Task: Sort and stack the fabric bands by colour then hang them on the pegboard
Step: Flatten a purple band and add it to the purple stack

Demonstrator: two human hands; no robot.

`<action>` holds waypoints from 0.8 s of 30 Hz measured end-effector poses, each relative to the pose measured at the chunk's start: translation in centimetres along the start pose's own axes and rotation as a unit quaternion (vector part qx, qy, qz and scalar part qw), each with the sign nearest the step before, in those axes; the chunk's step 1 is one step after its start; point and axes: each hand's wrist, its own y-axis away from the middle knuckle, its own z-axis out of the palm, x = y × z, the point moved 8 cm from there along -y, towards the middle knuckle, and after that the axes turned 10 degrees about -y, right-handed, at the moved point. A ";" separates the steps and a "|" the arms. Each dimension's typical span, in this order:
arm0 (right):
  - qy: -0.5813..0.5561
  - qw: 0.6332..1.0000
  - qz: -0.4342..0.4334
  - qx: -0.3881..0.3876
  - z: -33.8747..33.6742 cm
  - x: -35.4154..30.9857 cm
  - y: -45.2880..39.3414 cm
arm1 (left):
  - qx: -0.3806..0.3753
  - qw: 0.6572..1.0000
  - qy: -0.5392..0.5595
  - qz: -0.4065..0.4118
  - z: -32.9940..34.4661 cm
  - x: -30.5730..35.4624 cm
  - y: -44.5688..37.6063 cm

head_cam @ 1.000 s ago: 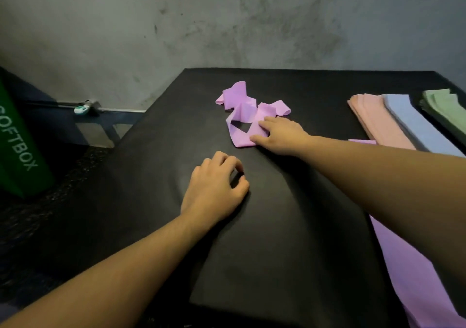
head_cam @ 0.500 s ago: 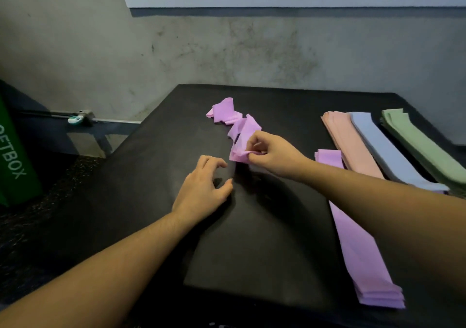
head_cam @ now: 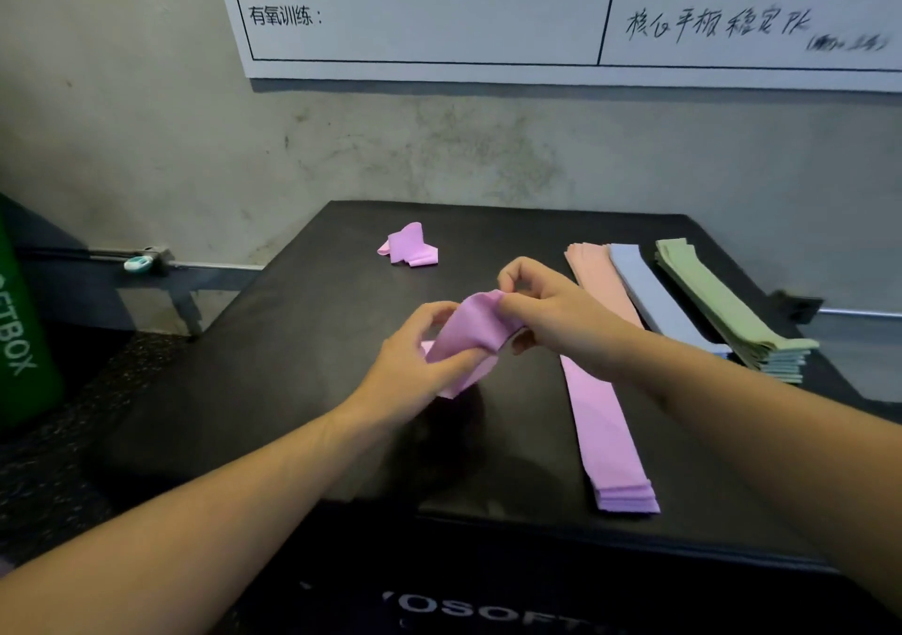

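Both hands hold one purple fabric band (head_cam: 468, 329) above the black padded box top (head_cam: 302, 341), lifted clear of its surface. The left hand (head_cam: 415, 366) grips the band's lower, nearer part with curled fingers and thumb; the right hand (head_cam: 551, 312) pinches the upper end between thumb and fingers. A second, crumpled purple band (head_cam: 409, 245) lies loose near the far edge of the box, well apart from the hands. To the right, four sorted stacks lie flat side by side – a purple stack (head_cam: 605, 434) nearest the hands, then a pink stack (head_cam: 593, 271), a blue-grey stack (head_cam: 649, 293) and a green stack (head_cam: 707, 297). The right forearm crosses over the purple stack. A whiteboard (head_cam: 439, 14) with printed and handwritten characters hangs on the grey wall (head_cam: 146, 122) behind – a green box (head_cam: 19, 332) stands at the left edge
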 end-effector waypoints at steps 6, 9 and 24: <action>-0.041 0.999 -0.023 0.021 -1.2 -2.4 3.0 | 0.006 0.999 0.031 0.009 -0.1 4.3 1.5; -0.078 0.995 -0.002 0.060 -1.9 -2.1 4.7 | 0.012 0.998 0.068 -0.003 -0.1 6.2 2.5; -0.072 0.992 -0.020 0.104 -1.9 -4.9 13.2 | -0.025 0.989 0.143 -0.042 0.2 12.9 7.1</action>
